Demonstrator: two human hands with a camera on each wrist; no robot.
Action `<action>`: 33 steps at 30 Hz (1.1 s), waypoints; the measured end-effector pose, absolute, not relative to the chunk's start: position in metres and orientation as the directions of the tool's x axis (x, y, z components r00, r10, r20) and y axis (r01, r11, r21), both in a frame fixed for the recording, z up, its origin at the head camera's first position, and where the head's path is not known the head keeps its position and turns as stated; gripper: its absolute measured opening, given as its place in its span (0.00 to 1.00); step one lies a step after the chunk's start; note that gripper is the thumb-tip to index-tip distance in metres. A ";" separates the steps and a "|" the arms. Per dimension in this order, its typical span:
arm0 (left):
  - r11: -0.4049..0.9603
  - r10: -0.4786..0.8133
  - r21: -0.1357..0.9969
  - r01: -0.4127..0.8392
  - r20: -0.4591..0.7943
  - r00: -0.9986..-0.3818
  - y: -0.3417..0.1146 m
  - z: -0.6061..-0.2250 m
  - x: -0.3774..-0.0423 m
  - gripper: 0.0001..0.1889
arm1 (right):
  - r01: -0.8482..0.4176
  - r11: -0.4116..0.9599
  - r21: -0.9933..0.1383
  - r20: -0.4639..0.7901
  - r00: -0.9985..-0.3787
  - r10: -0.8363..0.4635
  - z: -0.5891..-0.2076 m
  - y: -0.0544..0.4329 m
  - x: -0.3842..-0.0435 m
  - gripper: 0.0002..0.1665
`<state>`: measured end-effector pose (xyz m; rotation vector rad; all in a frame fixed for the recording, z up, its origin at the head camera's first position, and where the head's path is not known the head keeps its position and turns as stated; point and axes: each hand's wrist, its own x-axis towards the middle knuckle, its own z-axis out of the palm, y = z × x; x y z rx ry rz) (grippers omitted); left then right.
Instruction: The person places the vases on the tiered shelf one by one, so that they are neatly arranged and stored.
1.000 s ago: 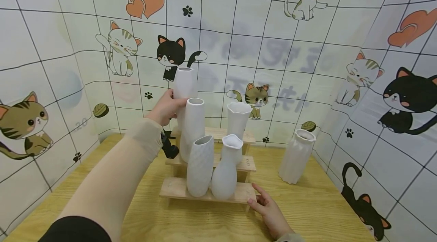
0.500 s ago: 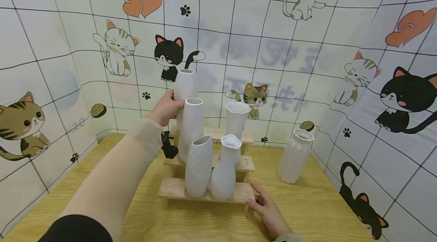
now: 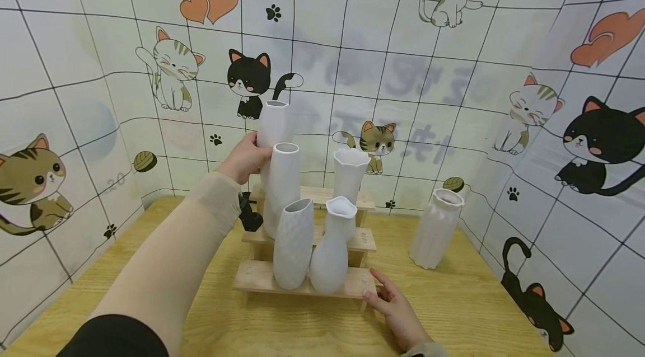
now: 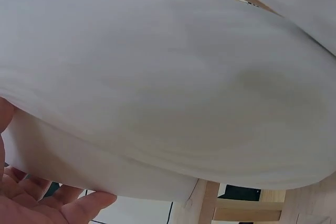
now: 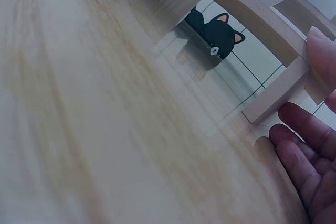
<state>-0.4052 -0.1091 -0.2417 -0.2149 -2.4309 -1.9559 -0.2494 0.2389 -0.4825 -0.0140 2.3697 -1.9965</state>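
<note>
My left hand (image 3: pixel 245 158) grips a tall white vase (image 3: pixel 275 122) at the back left of a three-step wooden stand (image 3: pixel 254 277). In the left wrist view its fingers curl round that vase, behind a nearer tall smooth vase (image 4: pixel 157 77). This smooth vase (image 3: pixel 285 195) stands on the middle step and hides the gripped vase's lower part. My right hand (image 3: pixel 398 312) holds the right end of the bottom step, with its thumb against the edge. In the right wrist view the fingers lie by the stand's leg (image 5: pixel 275 95).
A textured vase (image 3: pixel 293 245) and a narrow-necked vase (image 3: pixel 330 262) stand on the bottom step. Behind them, to the right, is a vase with a wavy rim (image 3: pixel 350 172). A ribbed vase (image 3: pixel 435 228) stands on the table (image 3: pixel 453 306) at right. Cat-patterned walls (image 3: pixel 312 21) enclose the table.
The gripped vase at the back left has shifted slightly right, with my left hand still round it. My right hand stays on the stand.
</note>
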 end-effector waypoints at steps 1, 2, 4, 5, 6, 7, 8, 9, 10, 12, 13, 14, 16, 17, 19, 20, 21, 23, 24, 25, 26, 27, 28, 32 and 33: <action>0.215 0.098 0.970 0.116 0.097 -0.990 -0.109 -0.241 -0.405 0.38 | 0.021 0.171 -0.985 -0.027 -0.999 -0.034 -0.482 0.239 -0.249 0.42; 0.223 0.094 0.968 0.115 0.096 -0.991 -0.109 -0.241 -0.406 0.38 | 0.021 0.171 -0.985 -0.027 -0.999 -0.033 -0.482 0.239 -0.250 0.42; 0.237 0.089 0.965 0.114 0.096 -0.991 -0.109 -0.240 -0.406 0.37 | 0.022 0.172 -0.985 -0.027 -0.999 -0.029 -0.483 0.239 -0.250 0.41; 0.244 0.086 0.963 0.114 0.096 -0.992 -0.109 -0.240 -0.406 0.37 | 0.023 0.171 -0.985 -0.028 -0.999 -0.027 -0.483 0.239 -0.250 0.41; 0.248 0.082 0.962 0.114 0.096 -0.992 -0.108 -0.240 -0.406 0.37 | 0.025 0.169 -0.985 -0.030 -0.999 -0.026 -0.483 0.239 -0.250 0.41; 0.247 0.078 0.962 0.113 0.096 -0.992 -0.108 -0.240 -0.406 0.38 | 0.026 0.167 -0.986 -0.030 -0.999 -0.025 -0.483 0.239 -0.250 0.41; 0.247 0.075 0.963 0.112 0.096 -0.993 -0.108 -0.240 -0.406 0.38 | 0.027 0.166 -0.986 -0.031 -0.999 -0.024 -0.483 0.239 -0.250 0.41; 0.244 0.074 0.963 0.111 0.096 -0.993 -0.108 -0.240 -0.406 0.38 | 0.029 0.165 -0.986 -0.033 -0.999 -0.024 -0.483 0.239 -0.251 0.41; 0.242 0.074 0.964 0.111 0.096 -0.993 -0.108 -0.240 -0.406 0.38 | 0.031 0.164 -0.986 -0.035 -0.999 -0.025 -0.483 0.239 -0.251 0.41; 0.234 0.078 0.966 0.112 0.096 -0.992 -0.108 -0.240 -0.405 0.39 | 0.034 0.162 -0.986 -0.039 -0.999 -0.027 -0.483 0.239 -0.251 0.41; 0.231 0.084 0.966 0.114 0.096 -0.992 -0.108 -0.241 -0.405 0.39 | 0.035 0.161 -0.986 -0.040 -0.999 -0.030 -0.483 0.239 -0.251 0.41; 0.230 0.092 0.966 0.117 0.098 -0.991 -0.108 -0.241 -0.405 0.39 | 0.036 0.161 -0.986 -0.042 -0.999 -0.032 -0.483 0.239 -0.251 0.42; 0.227 0.112 0.966 0.128 0.105 -0.988 -0.109 -0.242 -0.405 0.39 | 0.038 0.168 -0.985 -0.046 -0.998 -0.041 -0.482 0.240 -0.251 0.42; 0.225 0.122 0.965 0.135 0.110 -0.986 -0.109 -0.243 -0.404 0.39 | 0.040 0.171 -0.984 -0.048 -0.998 -0.044 -0.483 0.240 -0.251 0.42; 0.231 0.138 0.962 0.147 0.117 -0.983 -0.111 -0.244 -0.403 0.39 | 0.042 0.181 -0.983 -0.052 -0.997 -0.049 -0.483 0.240 -0.251 0.42; 0.235 0.145 0.960 0.153 0.121 -0.982 -0.113 -0.245 -0.402 0.39 | 0.043 0.187 -0.981 -0.053 -0.997 -0.051 -0.483 0.240 -0.252 0.42; 0.239 0.149 0.959 0.154 0.120 -0.981 -0.115 -0.246 -0.401 0.40 | 0.043 0.193 -0.980 -0.054 -0.997 -0.052 -0.484 0.240 -0.252 0.42; 0.255 0.155 0.955 0.150 0.112 -0.981 -0.118 -0.248 -0.398 0.43 | 0.046 0.197 -0.979 -0.056 -0.997 -0.047 -0.484 0.240 -0.253 0.42; 0.259 0.159 0.955 0.147 0.108 -0.981 -0.121 -0.249 -0.396 0.44 | 0.046 0.199 -0.979 -0.056 -0.997 -0.044 -0.485 0.240 -0.253 0.42; 0.261 0.162 0.955 0.140 0.100 -0.982 -0.123 -0.251 -0.395 0.45 | 0.046 0.202 -0.978 -0.056 -0.998 -0.040 -0.485 0.240 -0.253 0.42; 0.261 0.164 0.956 0.131 0.090 -0.982 -0.126 -0.252 -0.393 0.46 | 0.046 0.203 -0.978 -0.055 -0.998 -0.037 -0.485 0.239 -0.253 0.42; 0.260 0.164 0.958 0.121 0.079 -0.983 -0.128 -0.254 -0.392 0.47 | 0.047 0.204 -0.978 -0.055 -0.998 -0.033 -0.485 0.239 -0.253 0.42; 0.258 0.162 0.960 0.110 0.069 -0.984 -0.131 -0.256 -0.391 0.48 | 0.046 0.203 -0.978 -0.054 -0.998 -0.031 -0.485 0.239 -0.252 0.41; 0.244 0.145 0.967 0.077 0.042 -0.988 -0.142 -0.268 -0.385 0.50 | 0.041 0.207 -0.978 -0.047 -0.999 -0.027 -0.484 0.240 -0.251 0.42; 0.241 0.142 0.968 0.073 0.039 -0.989 -0.145 -0.272 -0.384 0.50 | 0.039 0.209 -0.977 -0.046 -0.999 -0.027 -0.484 0.240 -0.251 0.42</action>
